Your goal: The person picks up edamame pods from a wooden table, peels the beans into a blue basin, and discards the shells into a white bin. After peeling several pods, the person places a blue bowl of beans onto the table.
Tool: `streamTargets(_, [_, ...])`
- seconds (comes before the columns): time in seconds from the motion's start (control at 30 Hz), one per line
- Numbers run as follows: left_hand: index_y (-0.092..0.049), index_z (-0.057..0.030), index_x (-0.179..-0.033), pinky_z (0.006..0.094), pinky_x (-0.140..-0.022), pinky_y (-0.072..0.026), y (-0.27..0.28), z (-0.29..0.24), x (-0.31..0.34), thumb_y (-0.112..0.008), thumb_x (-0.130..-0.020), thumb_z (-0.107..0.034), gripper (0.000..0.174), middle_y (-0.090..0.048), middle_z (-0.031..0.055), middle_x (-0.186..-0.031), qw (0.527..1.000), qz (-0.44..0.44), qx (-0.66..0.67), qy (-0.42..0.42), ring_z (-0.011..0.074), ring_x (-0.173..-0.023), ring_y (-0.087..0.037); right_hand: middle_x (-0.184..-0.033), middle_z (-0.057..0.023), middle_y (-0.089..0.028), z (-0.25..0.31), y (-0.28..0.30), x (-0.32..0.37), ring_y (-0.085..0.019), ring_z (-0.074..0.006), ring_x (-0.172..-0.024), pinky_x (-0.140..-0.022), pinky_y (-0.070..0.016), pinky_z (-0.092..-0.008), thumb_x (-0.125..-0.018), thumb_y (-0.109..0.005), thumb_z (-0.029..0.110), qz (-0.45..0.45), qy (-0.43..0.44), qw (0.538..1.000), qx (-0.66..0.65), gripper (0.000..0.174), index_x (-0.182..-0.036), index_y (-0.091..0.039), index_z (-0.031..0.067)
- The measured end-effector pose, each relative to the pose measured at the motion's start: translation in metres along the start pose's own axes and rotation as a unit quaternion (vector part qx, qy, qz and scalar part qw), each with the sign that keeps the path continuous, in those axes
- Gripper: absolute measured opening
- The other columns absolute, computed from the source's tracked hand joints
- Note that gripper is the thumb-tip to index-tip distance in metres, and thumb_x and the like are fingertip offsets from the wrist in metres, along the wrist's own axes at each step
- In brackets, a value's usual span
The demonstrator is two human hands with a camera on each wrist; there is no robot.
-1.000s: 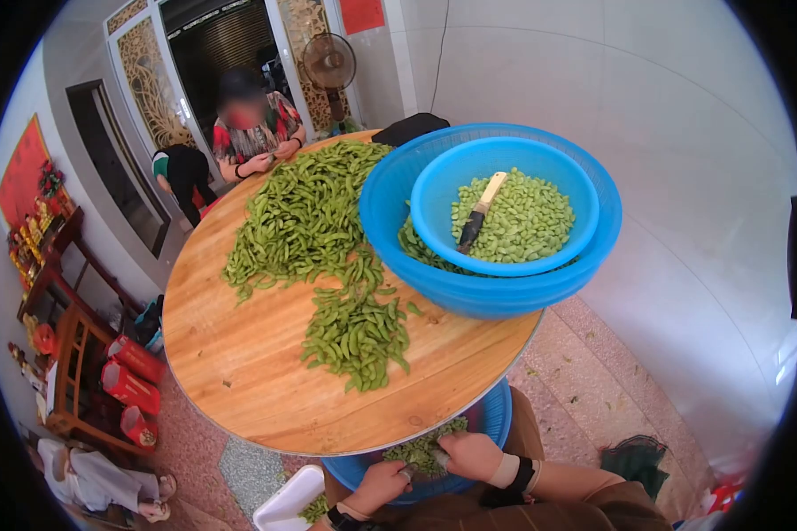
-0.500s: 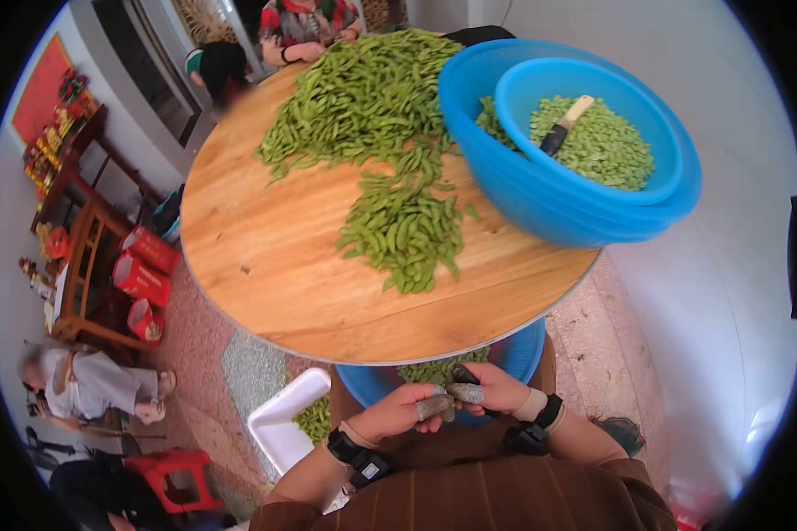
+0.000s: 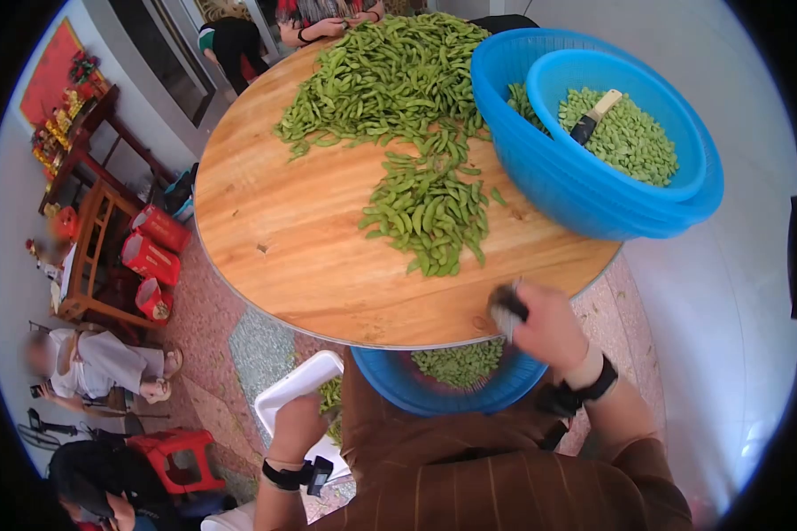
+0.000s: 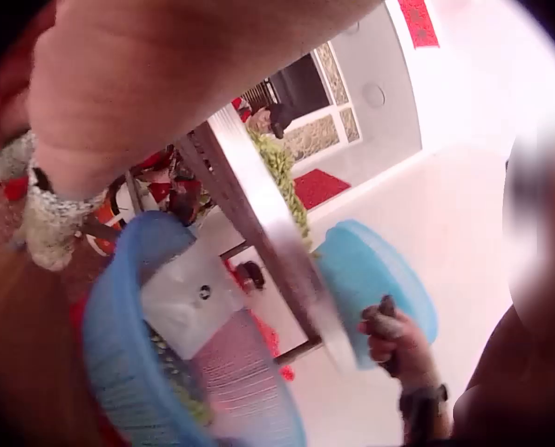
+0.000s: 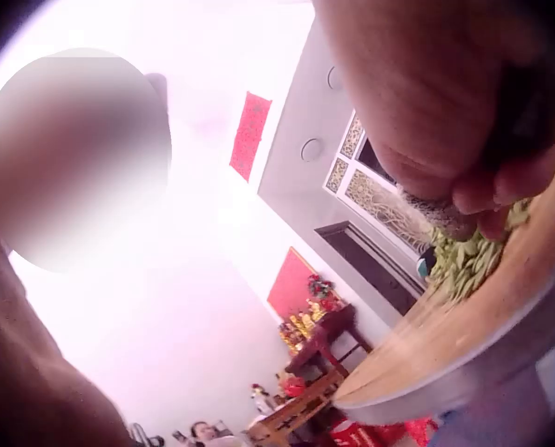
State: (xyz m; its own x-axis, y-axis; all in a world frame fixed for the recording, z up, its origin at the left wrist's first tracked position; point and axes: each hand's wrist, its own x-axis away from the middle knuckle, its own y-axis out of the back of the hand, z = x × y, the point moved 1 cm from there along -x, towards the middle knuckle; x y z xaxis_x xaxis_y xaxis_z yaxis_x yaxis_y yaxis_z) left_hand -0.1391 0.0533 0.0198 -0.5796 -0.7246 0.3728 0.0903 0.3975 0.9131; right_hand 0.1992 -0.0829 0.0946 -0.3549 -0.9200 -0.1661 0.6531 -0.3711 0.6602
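In the head view my left hand [image 3: 299, 429] reaches down over a white tub [image 3: 305, 380] with green bean pods [image 3: 331, 394] in it. Grey wraps cover its thumb and a finger [image 4: 56, 228], which stand apart in the left wrist view. My right hand [image 3: 549, 329] is raised by the table's near edge, blurred, its fingers curled. A dark elongated object [image 4: 390, 363] pokes out of this fist; its kind cannot be made out. Between my knees sits a blue basket [image 3: 385, 389] of shelled beans [image 3: 459, 364].
On the round wooden table [image 3: 274, 265] lie a large pod heap [image 3: 398, 75] and a smaller one [image 3: 429, 212]. Stacked blue basins [image 3: 540, 186] stand at the right, a cream-and-black tool [image 3: 596, 117] on the beans inside. Other people and a red stool [image 3: 175, 456] are around.
My hands were together over the blue basket and have separated: the left moved left to the white tub, the right rose rightward to the table edge. The head view has tilted down.
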Motion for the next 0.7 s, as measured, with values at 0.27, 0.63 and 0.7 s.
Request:
streamTargets(0.27, [-0.058, -0.0051, -0.089, 0.0430, -0.068, -0.0478, 0.037, -0.086, -0.026, -0.059, -0.083, -0.021, 0.017, -0.060, 0.0169, -0.080, 0.938, -0.049, 0.235, -0.249, 0.0355, -0.079, -0.060, -0.072, -0.0217, -0.059, -0.031, -0.024, -0.073, -0.059, -0.0405, -0.070, -0.062, -0.0463, -0.0476, -0.075, -0.064, 0.013, -0.105, 0.016, 0.976, 0.191, 0.021, -0.082, -0.049, -0.0005])
streamTargets(0.63, [-0.057, 0.0001, -0.104, 0.0364, -0.065, -0.0493, 0.036, -0.160, -0.080, -0.049, -0.086, -0.007, 0.021, -0.061, 0.0200, -0.084, 0.866, -0.139, 0.386, -0.286, 0.0317, -0.075, -0.063, -0.071, -0.0128, -0.062, 0.006, -0.020, -0.022, -0.063, -0.0270, -0.065, -0.060, -0.0490, -0.0350, -0.068, -0.065, 0.011, -0.028, -0.075, 0.997, 0.024, 0.020, -0.083, -0.057, 0.0017])
streamTargets(0.7, [-0.057, -0.0001, -0.106, 0.0325, -0.061, -0.0493, 0.034, -0.167, -0.082, -0.048, -0.088, -0.008, 0.022, -0.063, 0.0138, -0.084, 0.839, -0.061, 0.477, -0.254, 0.0214, -0.070, -0.064, -0.072, -0.0116, -0.062, 0.016, -0.022, -0.007, -0.063, -0.0241, -0.065, -0.061, -0.0491, -0.0334, -0.068, -0.066, 0.011, -0.022, -0.065, 0.998, 0.014, 0.021, -0.085, -0.057, 0.0014])
